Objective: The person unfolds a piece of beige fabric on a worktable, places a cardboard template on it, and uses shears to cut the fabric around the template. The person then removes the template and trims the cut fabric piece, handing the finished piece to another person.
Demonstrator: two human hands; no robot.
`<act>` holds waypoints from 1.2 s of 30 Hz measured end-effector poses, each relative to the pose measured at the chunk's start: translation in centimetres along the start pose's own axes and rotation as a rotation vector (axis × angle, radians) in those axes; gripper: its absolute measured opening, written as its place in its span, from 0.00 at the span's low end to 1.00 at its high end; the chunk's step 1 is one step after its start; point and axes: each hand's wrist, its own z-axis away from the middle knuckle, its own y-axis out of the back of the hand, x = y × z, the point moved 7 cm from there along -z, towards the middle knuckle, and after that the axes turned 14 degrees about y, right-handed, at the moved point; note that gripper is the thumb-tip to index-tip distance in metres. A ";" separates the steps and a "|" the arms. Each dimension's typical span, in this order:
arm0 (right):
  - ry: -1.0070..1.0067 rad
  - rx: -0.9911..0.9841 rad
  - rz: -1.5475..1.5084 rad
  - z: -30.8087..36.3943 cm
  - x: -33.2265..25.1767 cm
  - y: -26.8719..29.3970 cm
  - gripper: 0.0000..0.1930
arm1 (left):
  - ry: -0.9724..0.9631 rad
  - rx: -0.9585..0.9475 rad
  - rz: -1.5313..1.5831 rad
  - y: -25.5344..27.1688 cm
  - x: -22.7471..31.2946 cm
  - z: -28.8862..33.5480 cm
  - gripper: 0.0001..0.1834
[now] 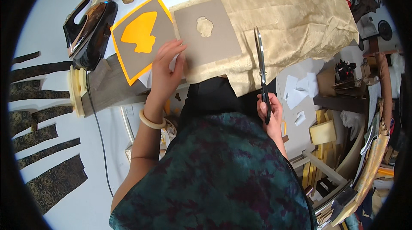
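My right hand (272, 112) is closed round the black handles of a pair of scissors (261, 58). Their blades point away from me, over the right part of a crinkled gold cloth (283, 19). On the cloth's left end lies a grey board (214, 43), with a small vase-like shape in gold (204, 27) at its middle. Beside the board's left edge is my left hand (168, 65), fingers loosely bent, thumb apart, nothing held. Whether its fingertips touch the board I cannot tell. Left of it lies another grey board (162, 24) edged in orange, bearing an orange cut-out shape (141, 31).
A dark clothes iron (92, 32) stands at the far left, its cord (101, 135) running down. Dark patterned fabric strips (56, 178) lie at the left. White paper scraps (300, 90) are on the floor at right, near a cluttered shelf (356, 144) with yellow foam pieces (322, 132).
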 end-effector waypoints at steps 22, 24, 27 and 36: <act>-0.023 0.011 -0.019 3.1 -1.2 -0.5 0.18 | -0.011 0.061 -0.026 3.0 -1.2 -7.4 0.08; -0.038 0.000 0.019 4.2 -1.4 -0.7 0.18 | -0.013 0.060 -0.027 2.7 -1.2 -5.8 0.07; -0.063 0.000 0.052 5.3 -0.9 -0.7 0.18 | -0.053 0.065 -0.043 1.8 0.4 -3.2 0.06; -0.047 0.058 -0.015 5.7 -0.5 -0.9 0.24 | -0.077 0.151 0.144 2.4 0.7 0.3 0.03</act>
